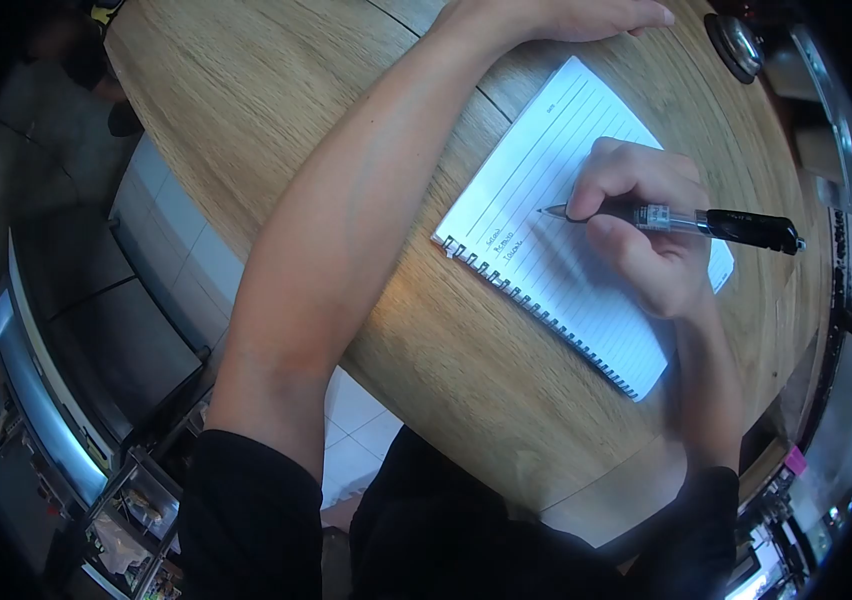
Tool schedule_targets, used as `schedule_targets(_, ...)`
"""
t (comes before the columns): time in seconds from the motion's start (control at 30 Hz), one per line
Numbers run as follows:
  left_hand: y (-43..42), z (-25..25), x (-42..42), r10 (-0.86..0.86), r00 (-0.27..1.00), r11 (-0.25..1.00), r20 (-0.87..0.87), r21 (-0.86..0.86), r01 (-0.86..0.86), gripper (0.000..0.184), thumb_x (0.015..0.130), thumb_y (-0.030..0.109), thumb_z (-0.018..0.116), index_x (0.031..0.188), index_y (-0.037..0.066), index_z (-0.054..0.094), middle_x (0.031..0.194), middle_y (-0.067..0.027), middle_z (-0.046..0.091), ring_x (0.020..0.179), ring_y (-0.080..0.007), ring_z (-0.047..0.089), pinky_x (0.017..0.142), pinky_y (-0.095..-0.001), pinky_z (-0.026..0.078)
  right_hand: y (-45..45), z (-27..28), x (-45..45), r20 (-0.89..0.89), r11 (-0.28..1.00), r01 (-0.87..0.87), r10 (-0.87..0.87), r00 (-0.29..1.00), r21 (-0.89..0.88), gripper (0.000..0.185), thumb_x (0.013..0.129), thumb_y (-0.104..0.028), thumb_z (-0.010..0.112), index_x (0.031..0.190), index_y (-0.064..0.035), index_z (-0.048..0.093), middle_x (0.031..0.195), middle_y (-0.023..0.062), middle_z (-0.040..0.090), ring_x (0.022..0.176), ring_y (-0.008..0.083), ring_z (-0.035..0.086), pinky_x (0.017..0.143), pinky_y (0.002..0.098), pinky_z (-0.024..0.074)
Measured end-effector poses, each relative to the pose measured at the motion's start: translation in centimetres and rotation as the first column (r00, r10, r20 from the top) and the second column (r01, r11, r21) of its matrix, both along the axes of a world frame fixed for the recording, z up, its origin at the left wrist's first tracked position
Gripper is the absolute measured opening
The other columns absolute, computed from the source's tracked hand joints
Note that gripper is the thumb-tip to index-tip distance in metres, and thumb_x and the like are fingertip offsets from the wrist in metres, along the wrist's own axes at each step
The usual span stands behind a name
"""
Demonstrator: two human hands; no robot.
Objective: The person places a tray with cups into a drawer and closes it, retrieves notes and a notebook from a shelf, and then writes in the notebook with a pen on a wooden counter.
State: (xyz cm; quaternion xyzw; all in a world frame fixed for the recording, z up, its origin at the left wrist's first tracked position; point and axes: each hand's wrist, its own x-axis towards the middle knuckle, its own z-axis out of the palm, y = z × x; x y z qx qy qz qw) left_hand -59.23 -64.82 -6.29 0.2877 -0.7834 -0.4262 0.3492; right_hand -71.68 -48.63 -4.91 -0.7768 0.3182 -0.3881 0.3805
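Note:
A spiral-bound notebook (556, 265) with lined white pages lies open at a slant on the wooden table (506, 420). Several short lines of handwriting (503, 243) show near its coil. My right hand (651, 220) rests on the page, its fingers closed round a black pen (746, 230) with a clear section. The pen's tip points left, at or just above the paper; contact cannot be made out. Beyond the notebook's top edge, my left hand (586, 18) lies on the table with fingers stretched to the right, holding nothing visible. The frame's upper edge cuts it off partly.
A round, shiny metal object (736, 48) with a dark base sits at the table's far right. Left of the table are pale floor tiles (191, 245) and a dark cabinet-like surface (111, 350). A rack with small items (136, 510) stands at lower left.

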Motion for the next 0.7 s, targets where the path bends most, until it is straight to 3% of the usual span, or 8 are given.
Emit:
schedule_targets(0.17,0.0,-0.2,-0.1,-0.006,0.999,1.0,-0.033,-0.003,0.006,0.038,0.092,0.022,0.07,0.062,0.0,0.066,0.056,-0.006,0.061,0.053,-0.0113,0.053,0.054,-0.0325,0.044,0.8,0.4,0.3,-0.021,0.993,0.014,-0.012,1.0,0.116,0.013,0.076,-0.009,0.063,0.083,0.0003,0.069,0.073,0.0066,0.065,0.06,0.0141,0.06,0.056,0.027,0.0461)
schedule_targets(0.23,-0.2,-0.3,-0.2,-0.009,1.0,1.0,-0.027,0.006,0.009,0.038,0.092,0.022,0.07,0.062,0.0,0.065,0.056,-0.0059,0.061,0.053,-0.0114,0.053,0.055,-0.0323,0.044,1.0,0.7,0.7,-0.005,0.984,0.099,-0.1,0.995,0.145,0.015,0.075,-0.01,0.064,0.085,0.0005,0.07,0.075,0.0082,0.066,0.06,0.0154,0.06,0.056,0.0289,0.0477)
schedule_targets(0.27,-0.3,-0.3,-0.3,-0.008,1.0,1.0,-0.029,0.006,0.008,0.038,0.092,0.022,0.07,0.062,0.0,0.065,0.056,-0.0059,0.061,0.053,-0.0114,0.053,0.055,-0.0323,0.044,0.6,0.4,0.7,0.021,1.0,-0.002,0.002,1.0,-0.019,0.017,0.077,-0.009,0.063,0.089,0.0008,0.069,0.076,0.0093,0.064,0.061,0.0161,0.059,0.054,0.0294,0.0458)
schedule_targets(0.33,-0.3,-0.4,-0.3,-0.023,0.998,1.0,-0.062,-0.005,0.023,0.038,0.092,0.021,0.07,0.061,0.0,0.063,0.057,-0.0063,0.062,0.054,-0.0113,0.053,0.055,-0.0324,0.044,0.6,1.4,1.1,-0.031,0.979,-0.138,0.135,0.99,-0.152,0.024,0.071,-0.006,0.061,0.093,0.0006,0.067,0.08,0.0113,0.061,0.062,0.0183,0.058,0.053,0.0306,0.0445)
schedule_targets(0.43,-0.1,-0.3,-0.1,-0.012,0.999,1.0,-0.042,-0.005,0.012,0.039,0.092,0.021,0.069,0.06,0.0,0.062,0.056,-0.0064,0.06,0.054,-0.0116,0.052,0.054,-0.0329,0.043,1.4,0.7,1.5,0.038,0.98,-0.189,0.192,0.981,-0.06,0.027,0.063,-0.004,0.056,0.088,0.0,0.068,0.078,0.0123,0.06,0.062,0.0208,0.058,0.058,0.033,0.0482)
schedule_targets(0.57,-0.1,-0.2,0.0,-0.006,1.0,1.0,-0.03,-0.028,0.005,0.039,0.092,0.021,0.069,0.059,0.0,0.061,0.055,-0.0064,0.058,0.053,-0.0123,0.05,0.054,-0.034,0.043,1.2,0.4,1.6,0.012,0.987,-0.139,0.14,0.99,-0.075,0.027,0.063,-0.003,0.056,0.086,0.0004,0.068,0.077,0.014,0.062,0.064,0.0228,0.059,0.06,0.033,0.0496)
schedule_targets(0.7,0.0,-0.1,0.0,0.013,1.0,0.999,0.014,-0.048,-0.012,0.039,0.091,0.022,0.07,0.059,0.001,0.061,0.054,-0.0063,0.057,0.052,-0.0133,0.049,0.054,-0.0352,0.042,1.4,0.8,1.4,-0.015,0.978,-0.202,0.202,0.979,-0.056,0.026,0.065,-0.004,0.057,0.087,0.0002,0.069,0.076,0.0151,0.064,0.063,0.0224,0.061,0.065,0.035,0.0525)
